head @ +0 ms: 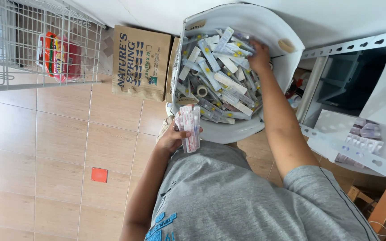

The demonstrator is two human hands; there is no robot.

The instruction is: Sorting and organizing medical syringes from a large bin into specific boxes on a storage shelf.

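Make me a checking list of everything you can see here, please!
Surface: tan tiled floor with a small orange square.
Job's things: white tub heaped with small sealed packets; a bundle of packets.
Clutter: brown cardboard box; wire basket holding red packages.
Grippers: left hand grips the bundle; right hand reaches among the tub's packets, grip not clear.
Cables: nothing seen.
Surroundings: metal shelf rack with more boxed packets.

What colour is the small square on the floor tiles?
The small square is orange-red, lying on beige floor tiles; the head view shows it plainly.
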